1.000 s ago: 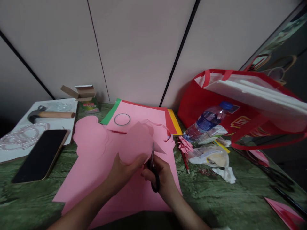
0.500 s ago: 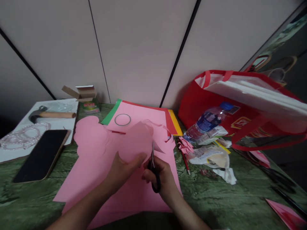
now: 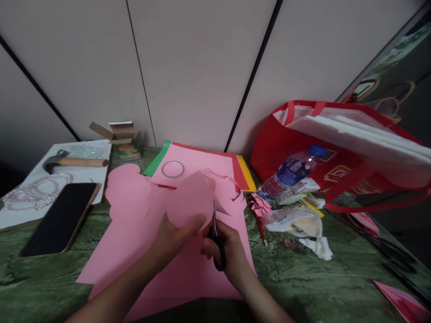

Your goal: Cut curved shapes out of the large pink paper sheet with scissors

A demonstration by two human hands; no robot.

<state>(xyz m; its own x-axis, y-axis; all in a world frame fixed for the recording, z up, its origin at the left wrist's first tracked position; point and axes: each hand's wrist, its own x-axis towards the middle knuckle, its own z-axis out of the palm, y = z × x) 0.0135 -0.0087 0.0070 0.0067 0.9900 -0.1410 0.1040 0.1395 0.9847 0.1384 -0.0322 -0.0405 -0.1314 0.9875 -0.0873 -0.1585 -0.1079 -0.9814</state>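
Pink paper piece [image 3: 190,202] pinched in the left hand [image 3: 180,235], scissors [image 3: 215,235] at its right edge

At the left of the frame, a hammer [image 3: 81,162] lies above a loop of clear beads [image 3: 37,190], with a dark phone [image 3: 62,220] below and to the right. An open box [image 3: 128,151] stands further up. All four show slightly farther right than a second ago, as though the whole view has shifted a little. Scalloped pink paper [image 3: 126,190] lies left of centre, on larger pink sheets.

In the middle of the frame, the paper piece is held up in nearly the same spot as before. The left hand grips its lower edge, thumb on top. The right hand [image 3: 229,244] grips the scissors by their black handles, blades pointing up; how far they are parted I cannot tell. Just right of them, a pointed pink flap [image 3: 222,210] looks slimmer than a second ago.

Toward the right, a pink paper flower [image 3: 261,205] lies near a bottle [image 3: 291,170] tilted in front of a red bag [image 3: 269,134], whose rim now sits marginally lower in the frame.
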